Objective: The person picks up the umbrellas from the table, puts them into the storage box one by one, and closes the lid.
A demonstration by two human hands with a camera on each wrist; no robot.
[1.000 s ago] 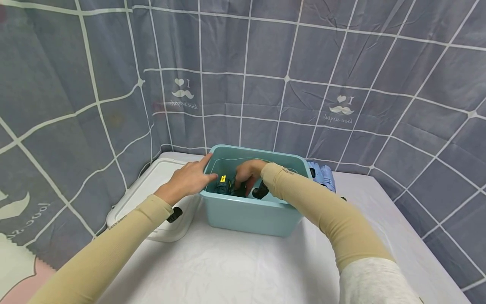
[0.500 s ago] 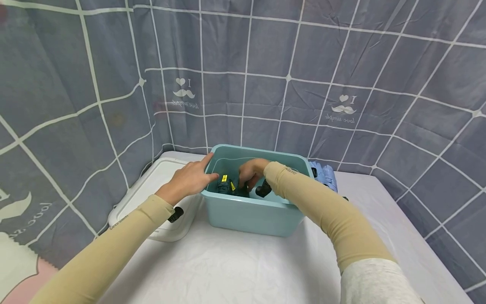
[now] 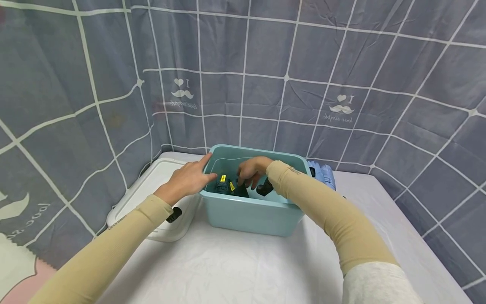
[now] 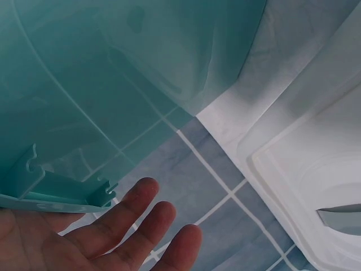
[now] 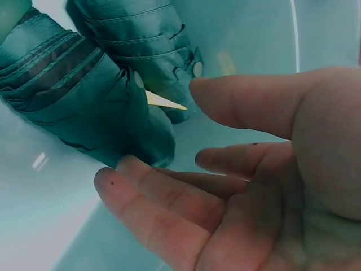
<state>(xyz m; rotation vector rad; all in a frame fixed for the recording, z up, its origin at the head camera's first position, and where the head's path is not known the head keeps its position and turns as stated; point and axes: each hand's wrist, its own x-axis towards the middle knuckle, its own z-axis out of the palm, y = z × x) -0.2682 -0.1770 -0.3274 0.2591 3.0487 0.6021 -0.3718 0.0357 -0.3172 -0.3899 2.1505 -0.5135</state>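
Folded umbrellas (image 5: 107, 84) lie inside the tub (image 3: 250, 215), just beyond the right hand (image 3: 250, 171) fingers (image 5: 163, 209), which are relaxed and grasp nothing. Left hand (image 3: 187, 179) rests flat-fingered on the tub rim, released.

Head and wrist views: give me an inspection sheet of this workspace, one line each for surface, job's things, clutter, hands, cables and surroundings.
Surface: table under a white cloth, wrinkled.
Job's things: teal bin near the table's back; dark folded umbrellas lie inside, one with a yellow tag.
Clutter: white lid left of the bin; blue folded fabric behind its right corner.
Hands: left hand rests on the bin's left rim, fingers straight; right hand reaches into the bin, fingers loosely bent just short of the umbrellas, holding nothing.
Cables: nothing seen.
Surroundings: grey checked curtain hangs behind and on both sides.
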